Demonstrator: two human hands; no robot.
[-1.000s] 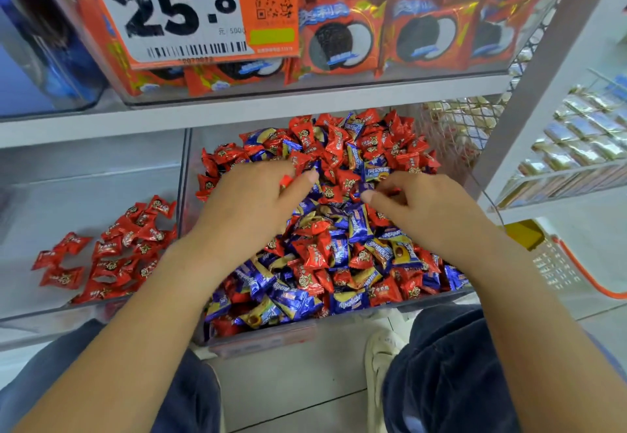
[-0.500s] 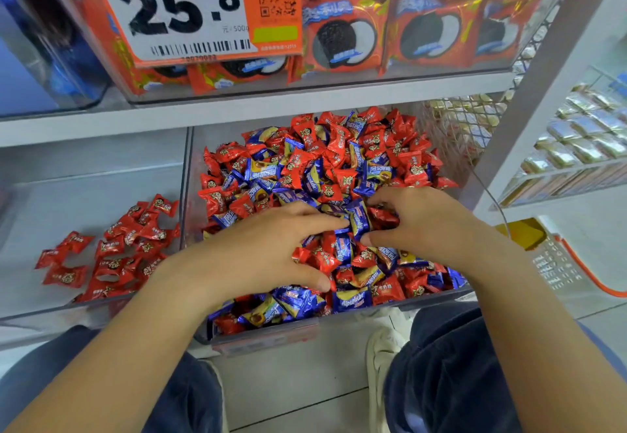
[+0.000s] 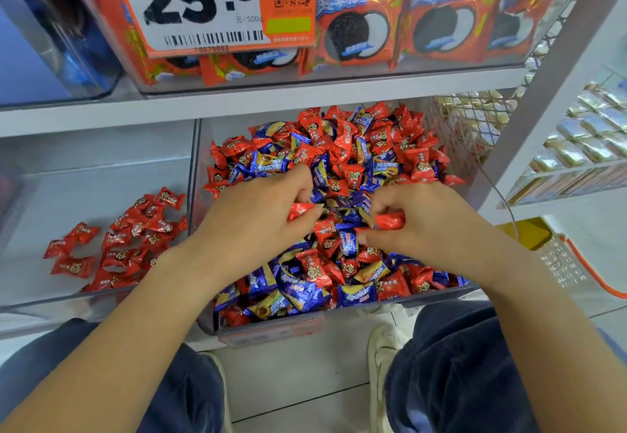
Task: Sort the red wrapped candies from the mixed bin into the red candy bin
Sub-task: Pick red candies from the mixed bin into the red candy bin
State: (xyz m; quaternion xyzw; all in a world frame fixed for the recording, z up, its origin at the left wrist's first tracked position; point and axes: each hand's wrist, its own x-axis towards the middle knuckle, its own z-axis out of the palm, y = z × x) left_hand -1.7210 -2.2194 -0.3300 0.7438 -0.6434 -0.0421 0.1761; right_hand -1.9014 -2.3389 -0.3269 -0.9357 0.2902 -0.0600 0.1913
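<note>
Red wrapped candies are in both hands right now, and this is the picking step, mid-grab over the mixed bin (image 3: 271, 325). Nearest us, that bin's clear plastic front lip sits just above the person's dark trouser knees and a white shoe (image 3: 383, 358). Behind the lip, glossy blue candies (image 3: 356, 295) with gold panels lie tangled with red ones, all crinkly foil pillows with pinched, fanned ends.

Over the middle of the heap, the left hand (image 3: 258, 225) curls its fingers and pinches a red candy (image 3: 300, 210) at the fingertips. The right hand (image 3: 427, 225) does the same, gripping another red candy (image 3: 390, 220) between thumb and forefinger. Both candies look lifted just clear of the pile, though whether they still brush it I can't tell.

Off to the left, past a clear divider wall, the red candy bin (image 3: 101, 181) holds a loose cluster of sorted reds (image 3: 125, 246), with plenty of bare floor around them. So the job looks early: lots of red remains at the back of the mixed heap.

Next move, by my reading: carry both pinches leftward over the divider and drop them. Slick wrappers may slip, so a firm pinch matters.

Farther up, a white shelf (image 3: 237, 106) carries orange cookie packs (image 3: 356, 32) behind a clear front and a price card (image 3: 203, 4).
</note>
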